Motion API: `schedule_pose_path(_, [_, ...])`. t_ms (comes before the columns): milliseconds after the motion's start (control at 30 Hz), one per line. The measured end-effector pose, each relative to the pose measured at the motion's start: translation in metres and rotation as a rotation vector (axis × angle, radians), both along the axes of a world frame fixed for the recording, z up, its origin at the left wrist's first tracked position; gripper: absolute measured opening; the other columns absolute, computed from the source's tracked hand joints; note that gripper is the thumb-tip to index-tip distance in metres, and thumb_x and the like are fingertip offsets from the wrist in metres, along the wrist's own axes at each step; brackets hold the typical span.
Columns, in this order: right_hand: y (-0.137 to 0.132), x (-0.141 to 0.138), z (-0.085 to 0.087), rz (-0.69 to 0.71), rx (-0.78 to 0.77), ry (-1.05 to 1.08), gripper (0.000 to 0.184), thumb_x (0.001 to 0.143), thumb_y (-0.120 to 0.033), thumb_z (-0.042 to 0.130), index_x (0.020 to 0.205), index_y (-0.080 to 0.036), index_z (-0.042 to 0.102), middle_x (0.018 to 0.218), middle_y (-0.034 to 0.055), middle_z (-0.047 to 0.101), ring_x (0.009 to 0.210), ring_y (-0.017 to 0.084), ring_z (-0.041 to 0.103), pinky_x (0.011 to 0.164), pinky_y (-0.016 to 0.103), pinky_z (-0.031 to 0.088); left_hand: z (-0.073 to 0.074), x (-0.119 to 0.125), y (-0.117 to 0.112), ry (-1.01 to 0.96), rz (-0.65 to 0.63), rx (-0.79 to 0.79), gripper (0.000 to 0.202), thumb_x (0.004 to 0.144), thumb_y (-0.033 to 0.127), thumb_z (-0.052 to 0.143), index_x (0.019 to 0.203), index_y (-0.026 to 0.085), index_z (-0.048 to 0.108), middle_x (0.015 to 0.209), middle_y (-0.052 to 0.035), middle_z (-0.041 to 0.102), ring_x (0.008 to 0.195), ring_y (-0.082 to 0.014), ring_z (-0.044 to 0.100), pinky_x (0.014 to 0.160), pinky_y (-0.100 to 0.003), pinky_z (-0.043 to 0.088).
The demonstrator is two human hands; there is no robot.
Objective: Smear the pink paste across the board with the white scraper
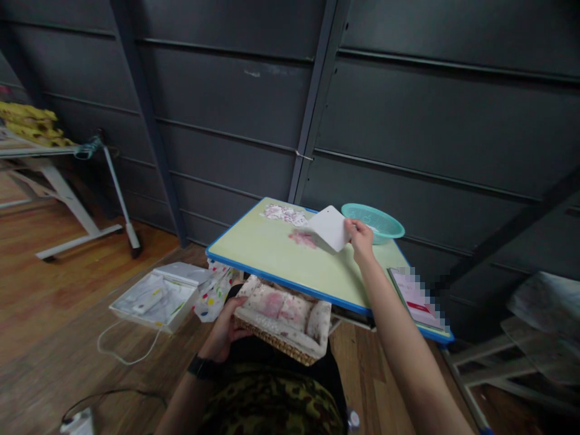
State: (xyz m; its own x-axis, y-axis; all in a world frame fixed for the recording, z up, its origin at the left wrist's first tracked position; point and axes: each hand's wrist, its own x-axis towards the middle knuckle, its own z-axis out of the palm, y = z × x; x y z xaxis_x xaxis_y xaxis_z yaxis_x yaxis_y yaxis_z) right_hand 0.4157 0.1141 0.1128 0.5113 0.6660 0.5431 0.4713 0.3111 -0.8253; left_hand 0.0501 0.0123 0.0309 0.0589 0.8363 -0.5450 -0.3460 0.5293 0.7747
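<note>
Our right hand fingers pinch the white card, seemingly light and stiff, by its edge; our left hand clasps the basket.

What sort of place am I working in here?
Probably a makeshift craft corner in a storeroom or workshop: dark metal wall panels, a small blue-edged table, and a lined basket on the lap.

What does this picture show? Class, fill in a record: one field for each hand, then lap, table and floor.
Right hand: pinches a white card above the table
Left hand: grips the corner of the lined basket
Lap: the basket, holding pink-printed cloth
Table: green top, blue edge; teal bowl, pink scraps, a booklet
Floor: open white box, left of the table
</note>
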Motion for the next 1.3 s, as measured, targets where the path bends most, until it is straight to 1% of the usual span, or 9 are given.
schedule_pose_path(133, [0.0,0.032,-0.011,-0.171,0.035,0.077,0.056,0.076,-0.073,0.064,0.084,-0.019,0.077,0.079,0.0049,0.072,0.085,0.024,0.064,0.079,0.037,0.049,0.002,0.001,-0.001,-0.009,0.002,-0.004,0.017,0.093,0.026,0.061,0.105,0.018,0.069,0.077,-0.0034,0.073,0.063,-0.0197,0.07,0.057,-0.034,0.064])
schedule_pose_path(200, [-0.005,0.039,-0.017,-0.198,0.018,0.045,0.054,0.075,-0.071,0.065,0.08,-0.019,0.076,0.078,0.0056,0.072,0.086,0.026,0.064,0.082,0.039,0.049,0.004,0.001,-0.001,-0.015,-0.008,-0.005,0.018,0.093,0.025,0.061,0.107,0.018,0.069,0.078,-0.0037,0.074,0.065,-0.0203,0.071,0.057,-0.033,0.064])
schedule_pose_path(300, [-0.01,0.042,-0.021,-0.195,-0.08,-0.038,0.053,0.072,-0.07,0.064,0.078,-0.018,0.077,0.077,0.0078,0.074,0.084,0.029,0.065,0.082,0.041,0.049,0.006,0.002,-0.002,-0.021,-0.012,-0.002,0.017,0.094,0.026,0.06,0.106,0.018,0.069,0.078,-0.0039,0.074,0.066,-0.0209,0.072,0.055,-0.032,0.063])
schedule_pose_path(400, [-0.011,0.038,-0.021,-0.176,-0.161,-0.11,0.055,0.071,-0.07,0.063,0.078,-0.018,0.078,0.081,0.0109,0.078,0.087,0.032,0.068,0.084,0.044,0.05,0.006,0.001,-0.002,-0.024,-0.021,0.0,0.016,0.094,0.027,0.059,0.104,0.018,0.069,0.078,-0.0044,0.074,0.066,-0.021,0.072,0.056,-0.032,0.063])
schedule_pose_path(533, [-0.01,0.03,-0.02,-0.052,-0.203,-0.109,0.057,0.068,-0.072,0.067,0.078,-0.017,0.08,0.082,0.0116,0.079,0.085,0.033,0.069,0.082,0.044,0.051,0.004,0.0,-0.002,-0.017,-0.018,-0.002,0.018,0.092,0.028,0.062,0.105,0.018,0.068,0.079,-0.0049,0.075,0.066,-0.0214,0.072,0.057,-0.033,0.063])
schedule_pose_path(733, [-0.011,0.026,-0.02,-0.079,-0.137,-0.09,0.06,0.068,-0.075,0.068,0.081,-0.017,0.082,0.087,0.0124,0.081,0.089,0.033,0.069,0.084,0.043,0.051,0.002,-0.001,-0.001,-0.012,-0.024,-0.006,0.017,0.091,0.028,0.063,0.105,0.019,0.067,0.083,-0.0047,0.076,0.066,-0.0211,0.073,0.057,-0.033,0.063])
schedule_pose_path(900, [-0.011,0.015,-0.02,0.02,-0.176,-0.102,0.059,0.066,-0.073,0.071,0.08,-0.017,0.083,0.084,0.0114,0.08,0.082,0.03,0.069,0.079,0.041,0.051,0.005,0.0,-0.002,-0.015,-0.025,0.008,0.014,0.091,0.03,0.064,0.1,0.02,0.067,0.074,-0.0015,0.071,0.066,-0.0198,0.071,0.059,-0.032,0.064])
schedule_pose_path(1100, [-0.013,0.001,-0.018,0.041,-0.181,-0.061,0.062,0.062,-0.075,0.073,0.079,-0.016,0.084,0.08,0.0091,0.08,0.074,0.025,0.065,0.069,0.036,0.049,0.005,0.001,-0.001,-0.017,-0.027,0.004,0.014,0.089,0.03,0.065,0.099,0.02,0.067,0.079,-0.0035,0.074,0.067,-0.021,0.072,0.06,-0.034,0.064])
schedule_pose_path(1300, [-0.014,-0.006,-0.016,0.077,-0.184,-0.012,0.067,0.06,-0.079,0.074,0.08,-0.016,0.085,0.084,0.0118,0.081,0.075,0.027,0.068,0.069,0.037,0.051,0.001,-0.001,0.001,-0.012,-0.023,0.005,0.017,0.084,0.03,0.069,0.097,0.02,0.066,0.075,-0.0028,0.073,0.063,-0.021,0.071,0.057,-0.034,0.063])
